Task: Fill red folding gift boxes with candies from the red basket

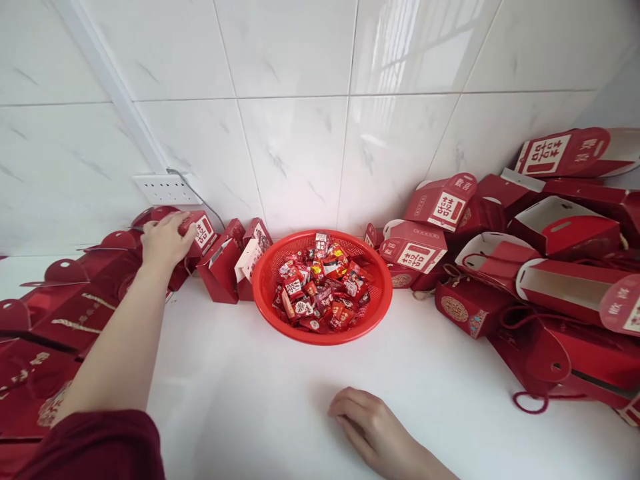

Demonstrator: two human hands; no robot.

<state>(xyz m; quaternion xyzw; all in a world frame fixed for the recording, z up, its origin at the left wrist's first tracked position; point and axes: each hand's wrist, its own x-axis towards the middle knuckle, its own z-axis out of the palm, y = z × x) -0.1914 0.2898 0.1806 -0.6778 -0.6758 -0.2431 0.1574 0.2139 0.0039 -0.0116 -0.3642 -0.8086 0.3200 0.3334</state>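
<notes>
Setting: indoors, laid out like a small packing station; home or shop cannot be determined.
Wall tiles point(293, 53): glossy white with grey veining, kitchen-like finish.
Reflection point(420, 50): barred, window-like pattern on the upper tiles.
Socket panel point(167, 190): white, wall-mounted, below straight white trunking point(115, 87).
Table point(250, 387): white, set against the tiles.
Red boxes point(420, 247): massed at both sides, with a basket point(323, 339) of wrapped sweets point(320, 290) between.

The basket point(323, 339) is plain red, candies point(324, 298) and boxes point(423, 260) red with white patches, and wall tiles point(295, 153) white, grey-veined.
</notes>
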